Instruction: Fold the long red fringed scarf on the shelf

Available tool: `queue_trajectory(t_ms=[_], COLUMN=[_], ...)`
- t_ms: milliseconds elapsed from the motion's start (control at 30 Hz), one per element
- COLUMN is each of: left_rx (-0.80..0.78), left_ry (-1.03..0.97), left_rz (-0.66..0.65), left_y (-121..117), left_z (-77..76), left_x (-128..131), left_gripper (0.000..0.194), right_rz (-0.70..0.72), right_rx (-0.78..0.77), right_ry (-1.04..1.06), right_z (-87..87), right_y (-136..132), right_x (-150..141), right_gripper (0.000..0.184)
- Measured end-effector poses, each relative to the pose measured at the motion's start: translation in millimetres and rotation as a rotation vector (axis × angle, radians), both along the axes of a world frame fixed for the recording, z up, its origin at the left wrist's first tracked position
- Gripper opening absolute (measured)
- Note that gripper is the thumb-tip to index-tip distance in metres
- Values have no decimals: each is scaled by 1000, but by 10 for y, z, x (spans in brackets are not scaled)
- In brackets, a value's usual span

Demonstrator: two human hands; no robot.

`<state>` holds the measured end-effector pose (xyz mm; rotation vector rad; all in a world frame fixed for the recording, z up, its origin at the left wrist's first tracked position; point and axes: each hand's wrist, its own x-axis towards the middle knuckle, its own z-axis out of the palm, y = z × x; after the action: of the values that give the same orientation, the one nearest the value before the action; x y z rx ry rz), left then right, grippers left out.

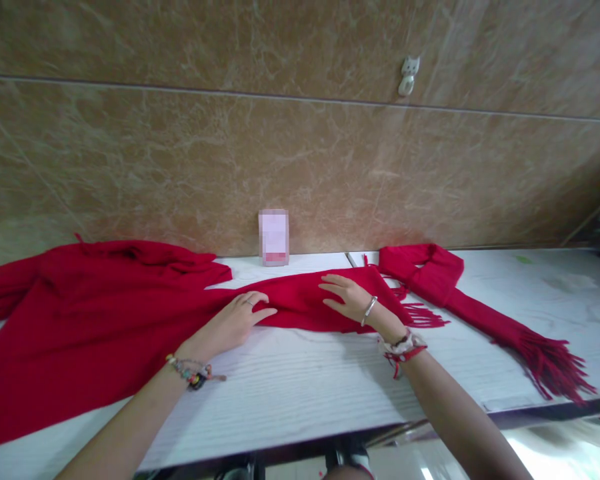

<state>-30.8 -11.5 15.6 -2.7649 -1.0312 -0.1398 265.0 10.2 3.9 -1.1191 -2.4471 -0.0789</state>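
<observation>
Lying crosswise: red fabric scarf (293, 303) beneath left hand (244, 320) and, nearer fringe (423, 316), right hand (349, 300); fingers spread, unclenched

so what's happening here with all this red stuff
A person has the left hand on a red cloth and the right hand on or just above its narrower, fringed part, fingers spread. The cloth lies broad and rumpled to the left on a white table. To the right, a red scarf lies with one end looped and the other fringed.
</observation>
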Motion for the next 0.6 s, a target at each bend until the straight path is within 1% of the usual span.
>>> queue_trajectory(t_ms=[67, 100, 200, 300, 400, 500, 600], left_rx=[3, 7, 17, 23, 31, 4, -18], left_ry=[53, 75, 117, 101, -19, -160, -234], left_rz=[58, 88, 142, 144, 159, 191, 188], left_y=[-17, -21, -17, 3, 23, 36, 41], left_z=[19, 26, 38, 36, 15, -9, -25], left_x=[2, 1, 2, 1, -6, -20, -35], left_gripper=[51, 49, 43, 40, 40, 40, 39], right_rz=[156, 208, 283, 288, 274, 252, 239], right_rx=[18, 12, -46, -86, -78, -47, -25], right_ry=[4, -4, -60, -117, -134, -109, -57], right_z=[8, 10, 7, -5, -31, -72, -100], right_y=[-72, -108, -196, -233, -213, -164, -120], right_x=[-103, -158, -294, -346, -332, -311, -303], right_gripper=[31, 30, 30, 32, 30, 25, 22])
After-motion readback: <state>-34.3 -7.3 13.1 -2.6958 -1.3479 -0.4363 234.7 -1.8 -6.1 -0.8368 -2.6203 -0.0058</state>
